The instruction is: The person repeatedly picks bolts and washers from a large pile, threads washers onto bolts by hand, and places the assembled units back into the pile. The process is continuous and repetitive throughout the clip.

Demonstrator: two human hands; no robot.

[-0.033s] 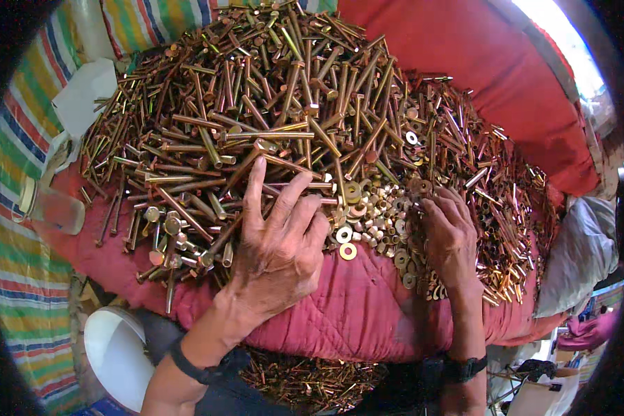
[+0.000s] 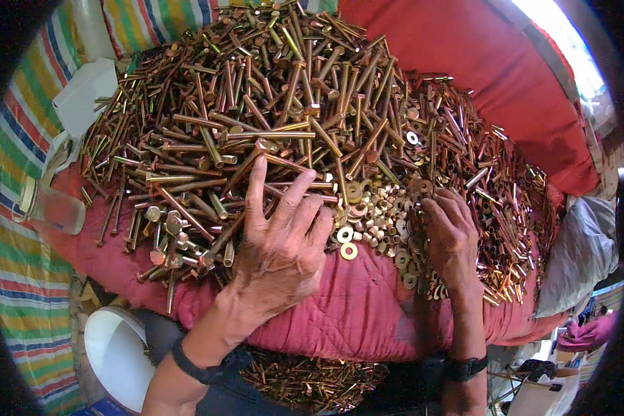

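My left hand (image 2: 279, 255) reaches over the near edge of a big heap of brass-coloured hex bolts (image 2: 256, 83). Its fingers are spread, and the index and middle fingertips touch one bolt (image 2: 284, 162) near its head and along its shank. To the right, my right hand (image 2: 455, 239) is curled down into the small parts, fingers bent together; what they pinch is hidden. Between the hands lie short sleeves and nuts (image 2: 379, 220) mixed with flat washers (image 2: 349, 251). More washers (image 2: 409, 281) lie beside the right hand.
The heap rests on a red quilted cloth (image 2: 353, 305). At the right are short tubular sleeves (image 2: 513, 236) and a grey plastic bag (image 2: 579, 243). A clear jar (image 2: 55, 210) lies at the left, with a white bucket (image 2: 114, 353) below it. More bolts (image 2: 312, 378) sit beneath the cloth's edge.
The middle finger of my left hand has shifted slightly up and right along the bolt. My right hand stays almost in place.
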